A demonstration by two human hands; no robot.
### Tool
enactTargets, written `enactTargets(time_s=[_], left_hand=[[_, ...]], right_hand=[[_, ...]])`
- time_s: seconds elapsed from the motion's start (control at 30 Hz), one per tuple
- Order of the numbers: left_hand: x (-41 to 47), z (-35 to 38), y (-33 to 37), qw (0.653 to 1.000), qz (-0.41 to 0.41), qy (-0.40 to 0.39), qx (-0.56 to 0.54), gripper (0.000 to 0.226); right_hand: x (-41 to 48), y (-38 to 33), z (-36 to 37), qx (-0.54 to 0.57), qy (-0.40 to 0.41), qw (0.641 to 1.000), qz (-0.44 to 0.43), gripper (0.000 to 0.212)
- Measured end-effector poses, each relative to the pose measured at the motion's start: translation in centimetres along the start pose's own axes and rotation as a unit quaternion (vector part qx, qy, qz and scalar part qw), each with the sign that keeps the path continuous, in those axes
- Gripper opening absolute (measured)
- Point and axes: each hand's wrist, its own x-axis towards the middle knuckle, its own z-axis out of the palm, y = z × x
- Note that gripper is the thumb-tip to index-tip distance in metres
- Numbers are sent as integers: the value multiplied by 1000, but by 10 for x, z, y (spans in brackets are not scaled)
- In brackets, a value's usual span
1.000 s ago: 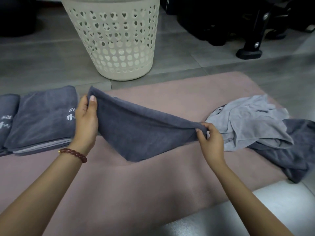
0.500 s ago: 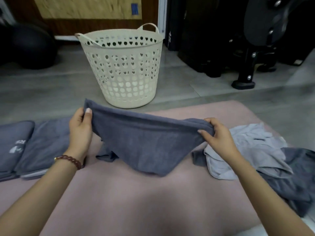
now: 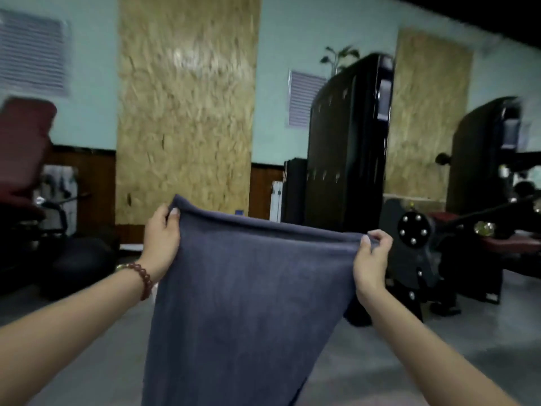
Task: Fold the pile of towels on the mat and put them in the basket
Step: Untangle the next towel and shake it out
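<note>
**Towel held up by its two top corners**

The person holds a dark grey-blue towel [image 3: 243, 303] in the air in front of them. The left hand [image 3: 162, 240] pinches the top left corner between thumb and fingers. The right hand [image 3: 370, 260] pinches the top right corner, its fingers curled over the edge. The top edge runs between the two hands with a slight sag, the left corner a little higher than the right. The cloth hangs straight down from there and narrows toward the bottom, where it runs out of view. A bracelet [image 3: 145, 279] of dark red beads sits on the left wrist.

Behind the towel lies a grey floor [image 3: 395, 356]. A tall chipboard panel [image 3: 187, 112] stands against the pale wall, and a black cabinet [image 3: 348, 148] stands to its right with a plant [image 3: 341, 55] on top. A dark exercise machine [image 3: 424, 250] is near the right hand, and a red padded seat [image 3: 23, 142] is at the far left. The background is blurred.
</note>
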Motion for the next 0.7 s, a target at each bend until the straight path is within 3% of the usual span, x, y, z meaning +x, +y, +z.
enactTargets(time_s=[0.2, 0.4, 0.57, 0.7], left_hand=[[112, -9, 105, 997, 51, 45, -33, 22], [170, -20, 175, 991, 40, 128, -26, 30], [185, -32, 185, 990, 22, 141, 1, 32], [179, -31, 187, 992, 19, 128, 9, 26]], right_hand=[[75, -155, 47, 19, 88, 993, -82, 25], [124, -252, 79, 192, 5, 981, 7, 18], [141, -279, 58, 135, -112, 984, 14, 11], [143, -285, 46, 113, -130, 985, -1, 13]])
